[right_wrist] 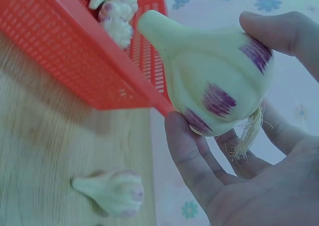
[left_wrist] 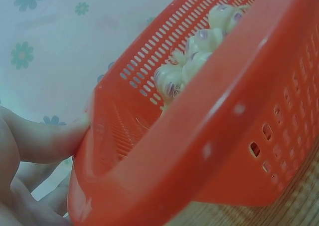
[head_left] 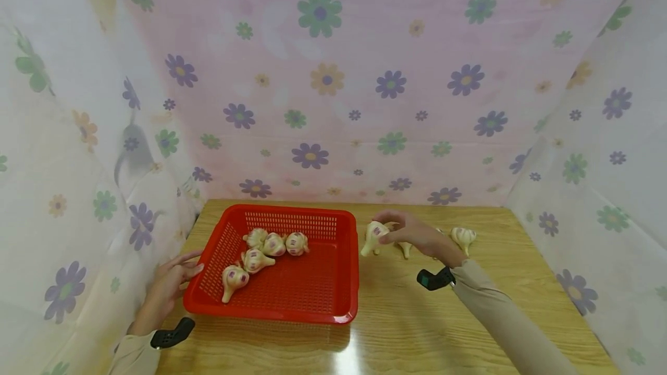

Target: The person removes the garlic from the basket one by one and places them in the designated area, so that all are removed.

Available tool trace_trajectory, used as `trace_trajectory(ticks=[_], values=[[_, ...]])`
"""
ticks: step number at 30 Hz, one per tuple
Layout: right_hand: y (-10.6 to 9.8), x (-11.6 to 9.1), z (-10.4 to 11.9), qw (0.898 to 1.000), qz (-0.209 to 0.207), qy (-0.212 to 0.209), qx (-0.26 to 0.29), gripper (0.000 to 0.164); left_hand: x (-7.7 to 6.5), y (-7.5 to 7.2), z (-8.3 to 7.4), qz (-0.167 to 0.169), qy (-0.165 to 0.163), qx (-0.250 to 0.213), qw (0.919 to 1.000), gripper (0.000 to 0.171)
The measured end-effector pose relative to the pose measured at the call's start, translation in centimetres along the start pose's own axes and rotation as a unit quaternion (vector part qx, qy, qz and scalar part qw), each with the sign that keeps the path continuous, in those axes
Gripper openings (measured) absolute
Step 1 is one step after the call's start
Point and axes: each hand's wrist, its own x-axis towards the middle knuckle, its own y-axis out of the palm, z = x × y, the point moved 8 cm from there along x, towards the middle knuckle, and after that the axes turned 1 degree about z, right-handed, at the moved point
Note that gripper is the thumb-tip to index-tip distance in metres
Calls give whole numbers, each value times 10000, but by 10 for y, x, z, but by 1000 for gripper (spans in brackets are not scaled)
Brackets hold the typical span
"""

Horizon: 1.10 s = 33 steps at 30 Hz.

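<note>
- Right hand (head_left: 409, 233): thumb and fingertips pinch one garlic bulb (right_wrist: 214, 81) by its fat end; gap to the palm, fingers bent only a little.
- Bulb raised above the table (head_left: 250, 352), just right of the red basket (head_left: 273, 315); stem (right_wrist: 162, 31) points away from the palm, roots (right_wrist: 249, 133) hang toward it.
- Left hand (head_left: 167, 288): at the basket's left side, fingers fairly straight, touching the rim. No full wrap visible; it has hold of no bulb.
- In the basket: a cluster of garlic (head_left: 274, 244), all toward left and back. Right half of floor bare.
- On the table, right side: loose bulbs (head_left: 464, 238), some partly hidden by hand and arm.
- Step in hand, by my reading: bringing the held bulb across to the basket.
- Done well: lift enough that the stem clears the near right rim; it leads and would catch first.
- Bare floor there seems the easiest spot. Lower the bulb, then part the fingers; a drop might roll.
- Keep the pinch light but even: skin looks smooth, could slip.
- Left hand best used to steady the rim against a knock.
</note>
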Motion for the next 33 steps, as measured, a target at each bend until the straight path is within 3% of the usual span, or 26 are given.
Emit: trace_trajectory(ticks=[6, 14, 33], values=[[-13, -9, -9, 9996, -189, 179, -53, 53, 5, -3, 6, 15, 83, 19, 10000, 51], [-25, -20, -19, 9979, -405, 422, -270, 57, 6, -5, 8, -75, 60, 105, 9999, 57], [-78, -56, -46, 9907, -878, 758, -716, 64, 9, -6, 13, -161, 31, 170, 9997, 53]])
